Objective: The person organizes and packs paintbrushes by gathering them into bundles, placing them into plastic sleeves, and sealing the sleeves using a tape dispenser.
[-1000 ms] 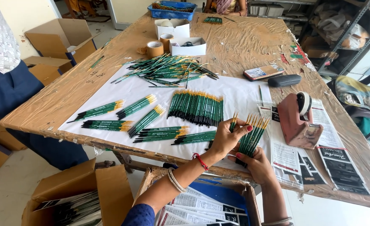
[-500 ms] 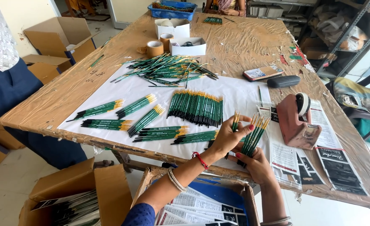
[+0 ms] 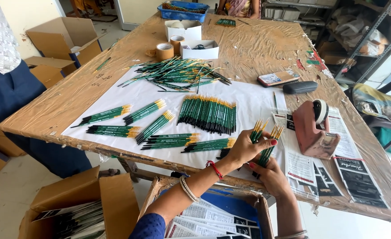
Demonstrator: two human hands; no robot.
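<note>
1. Brown-taped and wide, the worktop [image 3: 257,48] carries a white paper sheet [image 3: 257,99] near its front edge, and both hands work over that sheet's right end.
2. Green brushes with yellow ends [image 3: 266,146] stand fanned between the two hands, tips pointing up and away, above the front edge of the worktop.
3. Left hand [image 3: 246,148] is closed around the bundle from the left, red-nailed thumb across the handles.
4. Right hand [image 3: 270,175] grips the lower handles from beneath, fingers curled shut on them.
5. Just left of the hands lie small sorted bundles [image 3: 169,140] in rows on the sheet, and a wider flat row of brushes [image 3: 208,114] sits behind them.
6. Farther back a loose heap of brushes [image 3: 178,75] spills over the sheet's far edge.
7. Right of the hands stands a reddish tape dispenser [image 3: 313,128] on clear sleeves with printed cards [image 3: 299,166].
8. Behind it lie a phone [image 3: 278,78] and a dark case [image 3: 300,87].
9. Tape rolls [image 3: 165,51] and white boxes [image 3: 199,48] sit near the far end.
10. Cardboard cartons [image 3: 80,203] stand on the floor below.
</note>
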